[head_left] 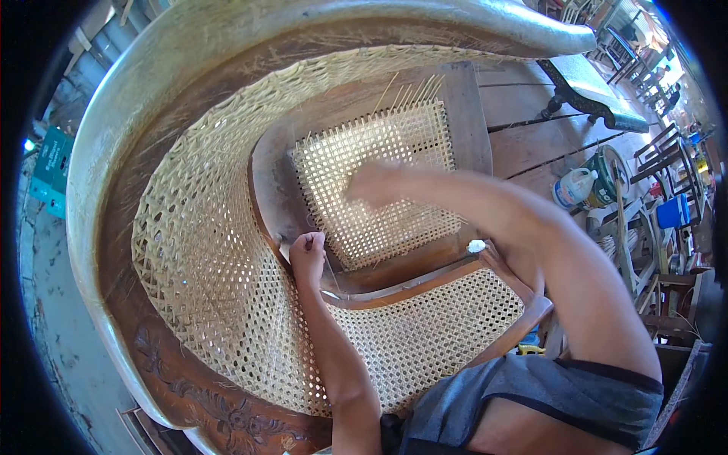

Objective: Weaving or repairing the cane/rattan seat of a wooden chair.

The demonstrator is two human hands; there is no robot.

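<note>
A square woven cane panel [394, 220] fills a wooden seat frame [476, 125], with loose cane strands [418, 89] sticking out past its far edge. My right hand [375, 184] is above the panel's left half, its fingers smeared by motion, so any thing in it is hidden. At the frame's near left corner, my left hand [307, 252] is closed in a pinch. A thin line runs down beside it, but what the fingers grip is too small to make out. Around the frame curves a wider woven cane surface [205, 227].
A thick curved wooden rim [114, 152] surrounds the cane, with carved wood [235, 409] at lower left. To the right are a white jug [576, 186], a blue container [672, 212] and wooden furniture parts. A green crate [53, 163] stands at far left.
</note>
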